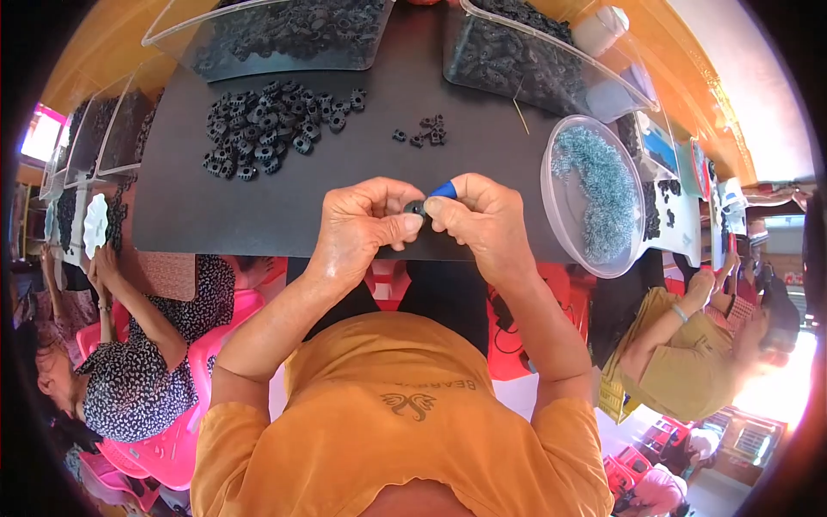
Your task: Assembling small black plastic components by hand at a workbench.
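Note:
Near the front edge of the dark table, my left hand (369, 217) pinches a small black plastic part (414, 208) between thumb and fingers. My right hand (482, 215) meets it from the other side, thumb and forefinger pressed together right beside the part. A blue wrap (444, 190) covers the tip of that forefinger. Anything inside the right pinch is too small or hidden to name. Beyond my hands lies a small cluster of black pieces (422, 132), with a larger heap of black plastic parts (267, 125) to its left.
A round clear tub (551, 202) of small, shiny, pale blue-green pieces stands at the right edge. Two clear bins, one at the back left (297, 73) and one at the back right (457, 73), hold black parts. A thin stick (522, 117) leans there. Co-workers sit on both sides.

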`<state>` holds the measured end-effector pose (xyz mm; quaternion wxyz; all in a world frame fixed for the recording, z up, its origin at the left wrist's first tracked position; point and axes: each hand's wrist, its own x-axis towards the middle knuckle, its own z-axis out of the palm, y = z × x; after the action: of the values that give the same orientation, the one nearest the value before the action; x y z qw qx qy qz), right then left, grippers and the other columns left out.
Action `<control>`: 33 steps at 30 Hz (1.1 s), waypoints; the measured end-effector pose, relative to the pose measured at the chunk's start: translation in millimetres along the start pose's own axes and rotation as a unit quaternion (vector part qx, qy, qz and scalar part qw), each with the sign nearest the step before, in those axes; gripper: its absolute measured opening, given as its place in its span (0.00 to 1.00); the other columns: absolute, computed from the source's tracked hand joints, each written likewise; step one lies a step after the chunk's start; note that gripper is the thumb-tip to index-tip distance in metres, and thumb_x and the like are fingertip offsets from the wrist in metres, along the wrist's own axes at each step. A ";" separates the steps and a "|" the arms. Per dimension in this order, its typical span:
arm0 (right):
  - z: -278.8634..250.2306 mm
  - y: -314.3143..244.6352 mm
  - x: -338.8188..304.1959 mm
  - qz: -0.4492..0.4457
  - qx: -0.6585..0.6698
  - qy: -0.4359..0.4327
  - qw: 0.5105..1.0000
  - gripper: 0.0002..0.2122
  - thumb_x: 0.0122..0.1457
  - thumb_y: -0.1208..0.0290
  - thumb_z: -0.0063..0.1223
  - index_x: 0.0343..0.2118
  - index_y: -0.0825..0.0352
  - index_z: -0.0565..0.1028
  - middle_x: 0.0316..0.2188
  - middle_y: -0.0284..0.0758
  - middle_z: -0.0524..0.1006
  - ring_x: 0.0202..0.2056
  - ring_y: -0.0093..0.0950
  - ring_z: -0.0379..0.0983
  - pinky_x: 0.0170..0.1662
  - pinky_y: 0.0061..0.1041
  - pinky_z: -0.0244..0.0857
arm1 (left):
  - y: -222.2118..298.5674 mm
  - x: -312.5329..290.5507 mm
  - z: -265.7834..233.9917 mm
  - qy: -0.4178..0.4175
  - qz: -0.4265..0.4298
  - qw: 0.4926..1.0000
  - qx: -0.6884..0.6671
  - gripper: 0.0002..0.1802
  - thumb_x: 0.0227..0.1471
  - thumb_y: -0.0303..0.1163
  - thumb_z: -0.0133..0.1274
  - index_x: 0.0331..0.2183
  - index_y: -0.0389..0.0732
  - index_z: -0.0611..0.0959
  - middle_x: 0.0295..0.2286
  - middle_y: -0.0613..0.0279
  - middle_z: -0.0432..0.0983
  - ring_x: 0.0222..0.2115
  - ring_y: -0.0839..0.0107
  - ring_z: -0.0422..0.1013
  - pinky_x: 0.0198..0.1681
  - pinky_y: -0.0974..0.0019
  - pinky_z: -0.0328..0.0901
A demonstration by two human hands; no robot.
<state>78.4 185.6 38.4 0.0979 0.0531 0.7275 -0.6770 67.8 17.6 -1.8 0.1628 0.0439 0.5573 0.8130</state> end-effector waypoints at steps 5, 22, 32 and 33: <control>-5.4 1.4 7.8 -0.038 -0.040 -0.032 0.998 0.06 0.53 0.73 0.57 0.29 0.70 0.75 0.21 0.27 0.74 0.21 0.11 0.63 0.23 0.12 0.55 | 4.3 3.1 -3.5 -0.020 -0.031 0.999 0.018 0.08 0.44 0.19 0.58 0.32 0.36 0.81 0.21 0.68 0.74 0.20 0.84 0.67 0.21 0.80 0.62; -20.3 28.6 77.8 -0.275 -0.467 0.147 0.828 0.08 0.46 0.71 0.59 0.24 0.69 0.71 0.22 0.40 0.71 0.29 0.40 0.67 0.34 0.38 0.61 | -1.3 6.4 -9.5 -0.009 0.010 1.000 -0.025 0.08 0.49 0.25 0.57 0.35 0.34 0.81 0.25 0.63 0.77 0.22 0.80 0.69 0.24 0.77 0.64; -21.0 30.9 64.2 -0.315 -0.501 0.158 0.790 0.08 0.43 0.77 0.59 0.26 0.68 0.71 0.25 0.39 0.70 0.32 0.40 0.66 0.35 0.36 0.62 | -3.7 4.4 -10.8 -0.006 0.012 1.000 -0.028 0.10 0.48 0.23 0.57 0.35 0.33 0.80 0.25 0.60 0.77 0.23 0.78 0.71 0.25 0.78 0.65; -21.0 30.3 63.1 -0.315 -0.500 0.159 0.791 0.08 0.43 0.77 0.59 0.26 0.68 0.71 0.25 0.39 0.70 0.32 0.40 0.66 0.35 0.36 0.62 | -3.2 4.1 -10.4 -0.006 0.012 1.000 -0.027 0.10 0.48 0.23 0.57 0.35 0.33 0.80 0.25 0.60 0.77 0.23 0.78 0.71 0.25 0.78 0.65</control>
<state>21.8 205.4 -3.4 -0.2249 -0.1291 0.9461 -0.1939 62.0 10.7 -9.1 0.1577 0.0509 0.5333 0.8296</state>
